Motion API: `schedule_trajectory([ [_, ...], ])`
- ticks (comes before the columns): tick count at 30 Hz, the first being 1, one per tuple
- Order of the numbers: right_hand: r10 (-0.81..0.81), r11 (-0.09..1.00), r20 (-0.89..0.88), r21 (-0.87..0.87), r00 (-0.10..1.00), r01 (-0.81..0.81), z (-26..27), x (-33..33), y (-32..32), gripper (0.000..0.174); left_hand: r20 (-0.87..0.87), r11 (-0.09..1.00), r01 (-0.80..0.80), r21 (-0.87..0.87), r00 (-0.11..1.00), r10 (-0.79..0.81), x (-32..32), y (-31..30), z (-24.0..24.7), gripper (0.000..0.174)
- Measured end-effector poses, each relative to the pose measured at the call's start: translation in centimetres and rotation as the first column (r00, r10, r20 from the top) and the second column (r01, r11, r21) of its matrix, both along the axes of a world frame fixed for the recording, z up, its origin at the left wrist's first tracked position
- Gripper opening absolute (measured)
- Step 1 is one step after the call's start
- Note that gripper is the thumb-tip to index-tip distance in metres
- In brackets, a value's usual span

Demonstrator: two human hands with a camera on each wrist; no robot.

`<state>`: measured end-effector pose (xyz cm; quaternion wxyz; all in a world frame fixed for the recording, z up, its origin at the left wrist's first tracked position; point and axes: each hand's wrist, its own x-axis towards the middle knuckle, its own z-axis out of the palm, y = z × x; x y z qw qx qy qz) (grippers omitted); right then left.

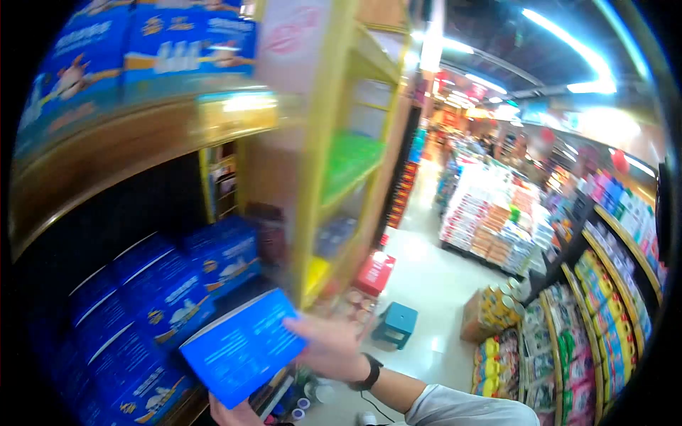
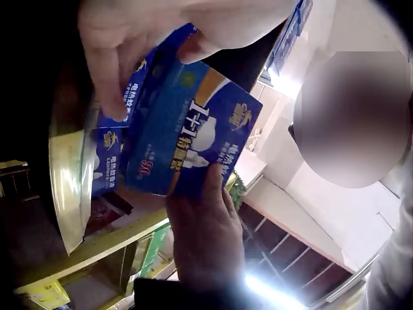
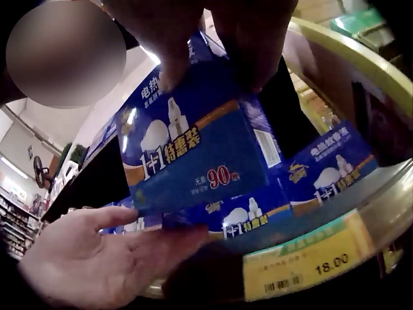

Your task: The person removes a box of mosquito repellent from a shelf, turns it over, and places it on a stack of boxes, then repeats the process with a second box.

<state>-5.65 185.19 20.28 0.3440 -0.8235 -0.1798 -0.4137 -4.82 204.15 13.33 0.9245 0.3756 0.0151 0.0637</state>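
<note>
Both hands hold a blue mosquito-repellent box, printed with "1+1", a white plug-in heater and a bottle. In the head view, my right hand, with a black band at its wrist, grips the box's right edge, thumb on the near face. At the box's lower corner, my left hand is mostly cut off by the frame. The right wrist view has the left hand under the box's lower edge, while the right hand grips from above. Matching blue boxes stand on the shelf behind.
More blue boxes fill the upper shelf. A yellow price tag reading 18.00 is on the shelf edge. Right of the yellow-edged rack, a teal stool stands on the aisle floor. Stocked shelves line the right side.
</note>
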Motion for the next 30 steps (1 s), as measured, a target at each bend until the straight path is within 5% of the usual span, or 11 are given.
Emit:
schedule_trajectory([
  [4,-0.012,1.0,0.042,0.026,0.999,0.011,-0.8,-4.7,-3.1,0.062,-0.078,0.928,0.169,-0.332,0.975,-0.206,-2.4,-1.5,0.7,0.033],
  [5,-0.027,1.0,0.033,0.011,0.999,0.027,-1.2,-6.2,-4.2,0.061,0.13,0.922,0.025,0.387,0.988,-0.081,-3.1,-2.1,-0.2,0.025],
  [8,-0.108,0.994,0.086,0.019,0.99,0.107,-2.6,-10.4,-7.8,0.062,0.206,0.738,0.093,0.669,0.93,-0.304,-5.7,-5.5,1.4,0.024],
  [9,-0.147,0.988,0.012,0.053,0.989,0.147,-3.2,-12.4,-9.2,0.061,0.202,0.771,0.138,0.621,0.923,-0.329,-6.6,-7.6,1.0,0.025],
  [12,-0.3,0.953,-0.008,0.055,0.954,0.3,-4.9,-18.7,-14.5,0.059,0.227,0.622,0.075,0.779,0.892,-0.391,-10.5,-13.3,-1.3,0.023],
  [15,-0.455,0.872,-0.133,0.135,0.88,0.471,-7.3,-25.5,-19.0,0.056,-0.305,0.733,0.676,0.072,0.715,-0.629,-14.1,-20.2,-3.0,0.026],
  [16,-0.49,0.839,-0.177,0.17,0.853,0.517,-8.3,-27.7,-20.5,0.055,-0.199,0.566,0.695,0.444,0.692,-0.694,-15.7,-22.0,-3.5,0.027],
  [18,-0.572,0.766,-0.225,0.197,0.789,0.611,-9.4,-32.0,-22.8,0.051,-0.336,0.672,0.718,-0.181,0.597,-0.729,-19.1,-26.4,-4.2,0.025],
  [21,-0.723,0.645,-0.223,0.12,0.653,0.755,-12.0,-37.1,-26.6,0.035,-0.252,0.447,0.859,0.249,0.503,-0.826,-22.4,-31.3,-7.1,0.024],
  [28,-0.769,0.508,-0.333,0.201,0.546,0.838,-10.9,-46.6,-33.6,0.043,-0.331,0.306,0.915,0.263,0.383,-0.862,-29.6,-42.1,-10.5,0.028],
  [30,-0.751,0.515,-0.336,0.24,0.568,0.823,-11.4,-47.9,-36.2,0.045,-0.258,0.211,0.963,0.168,0.25,-0.933,-30.0,-45.5,-11.3,0.03],
])
